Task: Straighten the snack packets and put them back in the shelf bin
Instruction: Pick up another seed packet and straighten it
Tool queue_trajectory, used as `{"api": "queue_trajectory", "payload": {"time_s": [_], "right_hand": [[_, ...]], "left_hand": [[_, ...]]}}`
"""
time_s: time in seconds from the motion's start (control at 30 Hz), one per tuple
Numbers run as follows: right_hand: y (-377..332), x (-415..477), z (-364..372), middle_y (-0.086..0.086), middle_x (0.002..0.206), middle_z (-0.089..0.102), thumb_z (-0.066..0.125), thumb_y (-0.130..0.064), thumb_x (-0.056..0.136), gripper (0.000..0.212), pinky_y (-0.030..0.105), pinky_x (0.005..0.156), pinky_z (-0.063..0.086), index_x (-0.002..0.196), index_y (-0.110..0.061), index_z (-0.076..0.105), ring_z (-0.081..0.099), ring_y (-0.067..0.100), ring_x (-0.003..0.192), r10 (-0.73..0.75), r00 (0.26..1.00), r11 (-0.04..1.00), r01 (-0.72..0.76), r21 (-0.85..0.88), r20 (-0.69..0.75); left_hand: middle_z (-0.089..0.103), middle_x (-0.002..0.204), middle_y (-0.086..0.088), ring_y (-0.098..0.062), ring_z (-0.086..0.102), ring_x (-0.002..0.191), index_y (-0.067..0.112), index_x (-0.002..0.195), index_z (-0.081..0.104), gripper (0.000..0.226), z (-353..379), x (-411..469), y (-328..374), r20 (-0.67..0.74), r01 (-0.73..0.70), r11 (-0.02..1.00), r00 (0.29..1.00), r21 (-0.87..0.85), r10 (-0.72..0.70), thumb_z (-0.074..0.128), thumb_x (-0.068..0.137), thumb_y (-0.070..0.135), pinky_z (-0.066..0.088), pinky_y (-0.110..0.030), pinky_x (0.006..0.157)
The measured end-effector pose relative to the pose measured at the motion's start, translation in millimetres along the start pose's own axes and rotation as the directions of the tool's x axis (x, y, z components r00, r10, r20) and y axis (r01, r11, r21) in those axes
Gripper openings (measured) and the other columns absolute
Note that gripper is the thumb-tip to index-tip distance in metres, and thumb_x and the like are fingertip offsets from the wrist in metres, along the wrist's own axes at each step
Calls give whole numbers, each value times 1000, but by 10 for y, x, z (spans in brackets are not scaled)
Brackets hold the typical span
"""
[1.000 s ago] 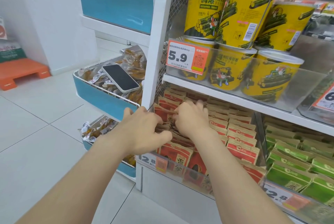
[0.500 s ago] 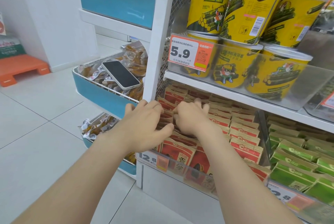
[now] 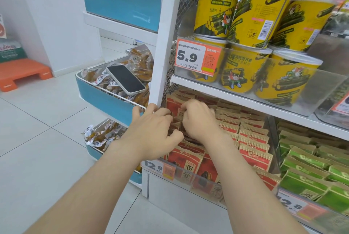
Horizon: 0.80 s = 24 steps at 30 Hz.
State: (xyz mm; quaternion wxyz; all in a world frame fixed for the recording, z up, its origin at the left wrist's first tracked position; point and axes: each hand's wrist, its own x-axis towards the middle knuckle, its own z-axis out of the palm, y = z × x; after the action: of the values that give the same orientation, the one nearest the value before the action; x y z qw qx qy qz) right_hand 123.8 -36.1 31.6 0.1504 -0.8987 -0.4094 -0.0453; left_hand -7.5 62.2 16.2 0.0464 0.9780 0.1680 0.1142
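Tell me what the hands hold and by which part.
The left hand and right hand both pinch red snack packets by their top edges.

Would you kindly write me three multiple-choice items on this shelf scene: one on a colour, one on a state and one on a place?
1. The packets right of the red packets are:
A. blue
B. green
C. white

2. The left hand and right hand:
A. hang idle
B. grip red packets
C. lie flat, fingers straight

3. The phone lies:
A. among the red packets
B. in the left hand
C. on the snacks in the side bin

Answers:
1. B: green packets fill the next bin.
2. B: both hands' fingers curl into the red rows.
3. C: the phone rests screen up on the wrapped snacks.
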Motion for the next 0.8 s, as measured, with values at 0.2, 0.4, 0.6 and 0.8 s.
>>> {"api": "queue_trajectory", "payload": {"time_s": [0.2,0.4,0.6,0.8], "right_hand": [[-4,-116,-69,0,113,76,70,-9,98,21,43,78,60,114,-19,80,73,28,100,-188,887,982,184,-51,-422],[110,-393,-219,-4,97,74,68,-5,95,17,41,57,55,101,-18,78,69,22,77,-246,674,927,373,34,-697],[243,-812,-631,12,93,61,64,5,99,10,39,56,46,98,-4,70,52,15,81,-28,457,925,348,150,-889],[306,-1172,-879,8,94,61,60,-1,104,17,41,61,50,117,-13,60,60,26,72,153,470,860,370,352,-869]], "left_hand": [[62,117,12,-15,39,113,28,99,75,68,-18,-2,12,3,11,1000,1000,-5,-11,15,91,61,27,-53,109],[60,105,15,-17,40,112,30,87,71,56,-44,-39,80,-56,44,998,997,-48,-47,23,96,57,28,-50,102],[68,100,15,-18,48,108,30,89,74,33,-165,-132,375,-260,82,976,956,-201,-134,44,101,35,29,-40,90],[66,101,13,-5,63,95,28,106,63,9,-287,-345,928,-348,-20,699,877,-715,-331,55,107,22,49,-29,83]]}}
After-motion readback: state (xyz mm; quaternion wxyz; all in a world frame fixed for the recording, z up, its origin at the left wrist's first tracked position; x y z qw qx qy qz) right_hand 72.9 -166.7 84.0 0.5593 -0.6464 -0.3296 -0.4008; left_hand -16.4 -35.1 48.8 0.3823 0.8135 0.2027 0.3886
